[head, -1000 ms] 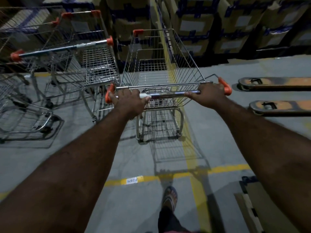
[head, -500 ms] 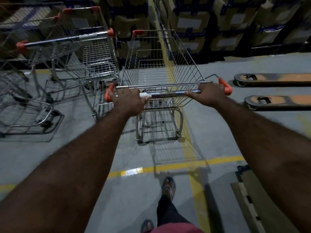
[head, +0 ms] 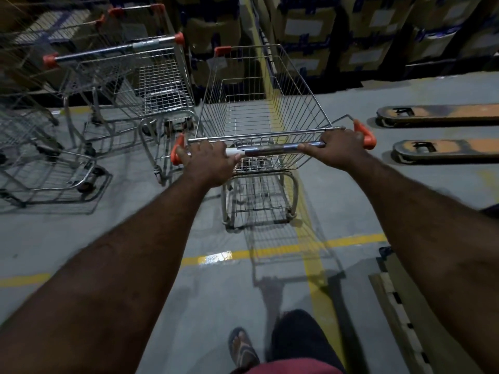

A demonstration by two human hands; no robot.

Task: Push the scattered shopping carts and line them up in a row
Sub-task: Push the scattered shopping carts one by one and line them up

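**A:** How far along are we with the row?

**B:** Far out to the left of our left hand [head: 209, 163] we see a low cart [head: 40, 168], cut off by the edge of the view. Closer in, just left of that hand and ahead of it, stands a parked cart [head: 162, 85] with orange caps on its handle. Both point roughly toward the stacked boxes [head: 305, 28], so we judge them to be the start of the row. We cannot tell whether more carts stand beyond the edge.

**A:** And the one we are pushing?

**B:** Our left hand is wrapped over the handle bar [head: 270, 150] by its left orange cap. Our right hand [head: 337, 149] is clamped on the same bar by the right cap, so our hands are well apart. The held cart [head: 264, 109] runs straight out ahead between them, its basket empty. Its left side is just beside the parked cart, but it looks to sit further back than its neighbour.

**A:** Anything to the right?

**B:** Two pallet forks [head: 445, 151] lie on the floor [head: 67, 238] to the right of our right hand, apart from the cart.

**A:** So what is left?

**B:** We reckon this cart needs a little more push to come level and square with its neighbour. We see no other stray carts from here, so we cannot say how many remain.
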